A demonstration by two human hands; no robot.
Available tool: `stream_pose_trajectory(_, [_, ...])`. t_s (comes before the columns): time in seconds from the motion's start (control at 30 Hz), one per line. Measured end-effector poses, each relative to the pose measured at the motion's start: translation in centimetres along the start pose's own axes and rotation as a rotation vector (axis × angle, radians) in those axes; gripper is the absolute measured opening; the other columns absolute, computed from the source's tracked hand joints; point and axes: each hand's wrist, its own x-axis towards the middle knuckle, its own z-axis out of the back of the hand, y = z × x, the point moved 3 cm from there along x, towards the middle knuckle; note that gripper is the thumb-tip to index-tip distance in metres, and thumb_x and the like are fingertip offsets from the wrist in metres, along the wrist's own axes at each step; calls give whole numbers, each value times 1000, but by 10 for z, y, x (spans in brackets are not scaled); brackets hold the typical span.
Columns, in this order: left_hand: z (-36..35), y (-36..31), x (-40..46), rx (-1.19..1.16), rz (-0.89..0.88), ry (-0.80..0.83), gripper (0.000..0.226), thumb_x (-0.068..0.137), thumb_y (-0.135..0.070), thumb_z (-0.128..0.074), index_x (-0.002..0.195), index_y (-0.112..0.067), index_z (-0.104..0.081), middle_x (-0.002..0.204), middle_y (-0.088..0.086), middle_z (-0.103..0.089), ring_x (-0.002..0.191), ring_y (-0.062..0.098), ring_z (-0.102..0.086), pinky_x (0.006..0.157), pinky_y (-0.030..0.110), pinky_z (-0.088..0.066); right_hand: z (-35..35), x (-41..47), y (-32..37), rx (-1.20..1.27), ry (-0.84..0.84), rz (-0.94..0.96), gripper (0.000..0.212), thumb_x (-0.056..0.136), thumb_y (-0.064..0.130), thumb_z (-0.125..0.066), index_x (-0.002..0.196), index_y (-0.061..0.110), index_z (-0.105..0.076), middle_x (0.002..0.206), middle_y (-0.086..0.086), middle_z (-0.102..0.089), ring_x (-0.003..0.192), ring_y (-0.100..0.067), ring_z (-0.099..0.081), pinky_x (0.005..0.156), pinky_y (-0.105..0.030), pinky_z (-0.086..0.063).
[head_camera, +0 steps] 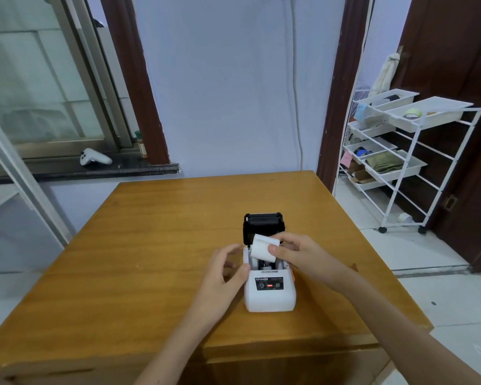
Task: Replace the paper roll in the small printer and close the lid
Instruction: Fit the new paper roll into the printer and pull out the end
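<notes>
A small white printer (270, 297) stands on the wooden table (150, 245), a red light showing on its front panel. Its black lid (263, 225) is swung open and stands upright at the back. My right hand (297, 255) grips a white paper roll (261, 247) between thumb and fingers, just above the open paper bay. My left hand (224, 273) rests against the printer's left side, thumb on its top edge, fingers spread and holding nothing.
A white wire rack (406, 162) with trays of odds and ends stands on the floor at the right. A white game controller (95, 158) lies on the dark window sill at the back left. A cable (296, 93) hangs down the wall.
</notes>
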Motion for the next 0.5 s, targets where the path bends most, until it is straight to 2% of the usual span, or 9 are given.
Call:
stream_pose_trajectory(0.13, [-3, 1, -3, 80, -37, 38, 27, 96, -28, -62, 116, -45, -55, 118, -27, -52, 105, -2, -54, 95, 29, -50, 0, 1, 3, -1, 11, -8, 23, 95, 25, -59, 115, 17, -65, 104, -17, -73, 98, -44, -66, 87, -63, -48])
stream_pose_trajectory(0.3, [-3, 4, -2, 113, -56, 58, 19, 94, -31, -63, 112, -37, -61, 117, -30, -51, 109, 1, -54, 97, 34, -50, 2, 1, 3, -12, 47, -25, 24, 95, 26, -59, 117, 20, -65, 104, -10, -75, 98, -35, -69, 91, -54, -51])
stream_pose_trajectory(0.37, [-2, 3, -3, 127, -60, 58, 15, 93, -31, -64, 106, -36, -62, 116, -31, -51, 109, 0, -54, 97, 32, -50, 3, 1, 5, -16, 61, -22, 25, 95, 26, -59, 118, 19, -65, 97, -5, -76, 85, -26, -71, 80, -45, -55])
stream_pose_trajectory(0.4, [-1, 3, -3, 132, -66, 58, 12, 91, -32, -64, 103, -35, -63, 116, -31, -51, 109, 0, -54, 97, 32, -50, 3, 1, 6, -16, 71, -23, 25, 96, 25, -58, 119, 17, -64, 87, 1, -76, 73, -16, -69, 70, -34, -55])
stream_pose_trajectory(0.43, [-1, 3, -3, 133, -72, 59, 12, 90, -34, -65, 101, -35, -63, 116, -30, -51, 109, 0, -54, 97, 32, -49, 3, 0, 7, -17, 81, -29, 26, 96, 23, -57, 120, 14, -63, 76, 7, -74, 63, -6, -65, 59, -22, -52])
stream_pose_trajectory(0.5, [0, 3, -2, 123, -72, 66, 15, 86, -39, -66, 101, -36, -63, 117, -29, -52, 109, 0, -54, 97, 31, -49, 3, 0, 8, -14, 93, -40, 27, 97, 19, -55, 122, 9, -61, 63, 15, -69, 52, 4, -58, 48, -12, -43])
